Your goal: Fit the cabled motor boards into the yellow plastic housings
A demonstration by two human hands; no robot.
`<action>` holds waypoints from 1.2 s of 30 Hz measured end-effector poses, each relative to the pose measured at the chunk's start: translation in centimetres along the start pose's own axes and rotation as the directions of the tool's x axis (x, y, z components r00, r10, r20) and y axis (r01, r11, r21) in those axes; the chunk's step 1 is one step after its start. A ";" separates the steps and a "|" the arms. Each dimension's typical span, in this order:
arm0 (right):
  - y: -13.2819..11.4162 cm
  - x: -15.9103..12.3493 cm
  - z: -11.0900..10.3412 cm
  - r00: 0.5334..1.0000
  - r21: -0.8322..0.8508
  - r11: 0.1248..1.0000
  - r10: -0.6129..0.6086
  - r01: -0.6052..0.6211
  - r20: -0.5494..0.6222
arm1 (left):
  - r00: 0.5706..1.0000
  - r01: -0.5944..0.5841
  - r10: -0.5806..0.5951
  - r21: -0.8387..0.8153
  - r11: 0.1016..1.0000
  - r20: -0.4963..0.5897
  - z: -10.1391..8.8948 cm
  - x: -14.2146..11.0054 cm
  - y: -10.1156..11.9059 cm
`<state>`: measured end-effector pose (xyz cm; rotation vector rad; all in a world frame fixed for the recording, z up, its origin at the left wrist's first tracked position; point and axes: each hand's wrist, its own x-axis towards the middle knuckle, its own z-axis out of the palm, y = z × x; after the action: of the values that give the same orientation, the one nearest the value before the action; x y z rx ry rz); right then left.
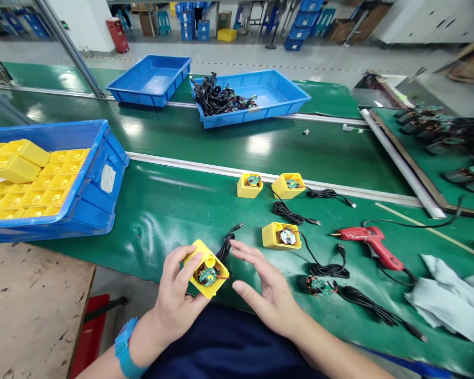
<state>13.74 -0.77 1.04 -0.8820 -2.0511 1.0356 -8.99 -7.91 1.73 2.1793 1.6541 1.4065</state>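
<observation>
My left hand grips a small yellow plastic housing with a green round circuit board inside it and a black cable trailing off it. My right hand hovers just right of the housing, fingers stretched out and apart, holding nothing. Three more yellow housings with boards and cables sit on the green mat: one close ahead and two farther back. A loose board with a coiled black cable lies to the right of my right hand.
A red glue gun lies on the right beside a grey cloth. A blue bin of yellow housings stands at left. Two blue trays stand beyond the belt, one bare, one with black cables. A wooden board lies at near left.
</observation>
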 end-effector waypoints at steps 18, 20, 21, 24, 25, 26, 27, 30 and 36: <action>-1.7 -0.8 2.0 0.999 0.168 0.985 0.040 -0.034 -0.035 | 0.954 0.133 -0.007 -0.405 0.905 0.299 0.6 -1.3 0.3; -2.1 -0.6 1.9 0.997 0.176 0.982 0.068 -0.062 -0.030 | 0.933 0.229 -0.085 -0.394 0.890 0.351 0.4 -1.2 0.4; -2.3 -0.5 1.8 0.996 0.180 0.981 0.081 -0.075 -0.026 | 0.923 0.264 -0.118 -0.380 0.886 0.366 0.4 -1.2 0.5; -3.0 -0.1 1.4 0.992 0.198 0.972 0.125 -0.124 0.005 | 0.913 0.280 -0.135 -0.351 0.893 0.386 0.7 -1.2 0.5; -3.1 0.0 1.2 0.989 0.204 0.968 0.147 -0.148 0.023 | 0.909 0.274 -0.125 -0.344 0.898 0.397 0.8 -1.2 0.5; -3.2 0.1 1.0 0.985 0.207 0.962 0.171 -0.175 0.041 | 0.905 0.272 -0.120 -0.339 0.901 0.408 0.8 -1.2 0.5; -3.3 0.1 0.8 0.980 0.206 0.958 0.191 -0.200 0.060 | 0.901 0.275 -0.118 -0.339 0.900 0.418 0.9 -1.2 0.4; -3.5 0.2 0.3 0.969 0.184 0.954 0.219 -0.237 0.111 | 0.891 0.309 -0.139 -0.356 0.882 0.431 0.9 -1.4 0.3; -4.1 0.3 -0.2 0.962 0.146 0.960 0.216 -0.240 0.166 | 0.903 0.331 -0.170 -0.387 0.861 0.394 1.5 -1.7 0.7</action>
<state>12.65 -2.33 4.64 -0.9978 -1.9805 1.4139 -7.40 -8.87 0.22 1.7465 1.2790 1.1084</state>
